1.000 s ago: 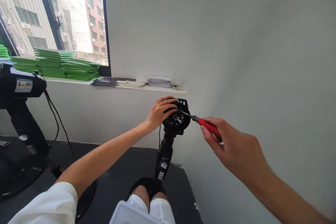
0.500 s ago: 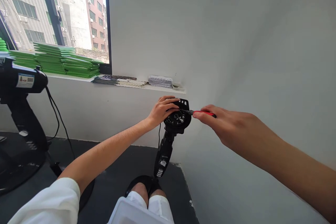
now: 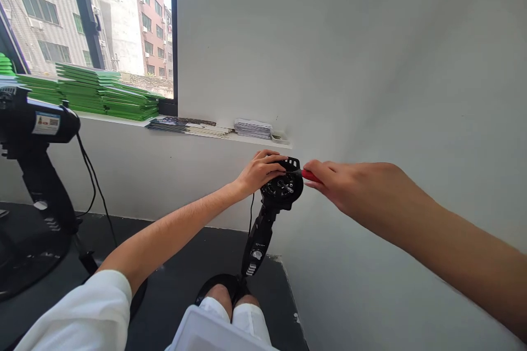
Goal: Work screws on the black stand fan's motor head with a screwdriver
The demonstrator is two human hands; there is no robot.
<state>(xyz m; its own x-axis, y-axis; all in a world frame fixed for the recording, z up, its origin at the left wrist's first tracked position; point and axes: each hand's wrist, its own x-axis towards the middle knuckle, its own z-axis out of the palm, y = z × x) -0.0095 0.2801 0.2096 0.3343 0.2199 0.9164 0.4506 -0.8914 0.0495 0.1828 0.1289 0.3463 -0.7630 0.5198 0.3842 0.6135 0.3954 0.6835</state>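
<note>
A black standing fan stripped of its grille and blades is before me, its round motor head (image 3: pixel 284 189) open at the front with metal parts showing. My left hand (image 3: pixel 263 171) is wrapped over the head's upper left side, fingers across the top edge. In my right hand (image 3: pixel 343 182) is a screwdriver with a red handle (image 3: pixel 309 175); its thin shaft points left into the upper part of the head, close to my left fingertips. The tip's exact contact is too small to tell. Below the head runs the fan's black neck (image 3: pixel 260 241) with a silver knob.
Another black fan (image 3: pixel 49 126) with hanging cables stands at the left. Green stacked boards (image 3: pixel 90 93), paper stacks (image 3: pixel 252 128) and a small tray (image 3: pixel 280 137) lie along the windowsill. A white plastic container (image 3: pixel 218 334) is at my lap. The wall (image 3: pixel 391 93) rises close on the right.
My right hand has shifted its grip forward and around the screwdriver handle, covering the black end that showed before. My left hand stays on the motor head; the view has shifted slightly.
</note>
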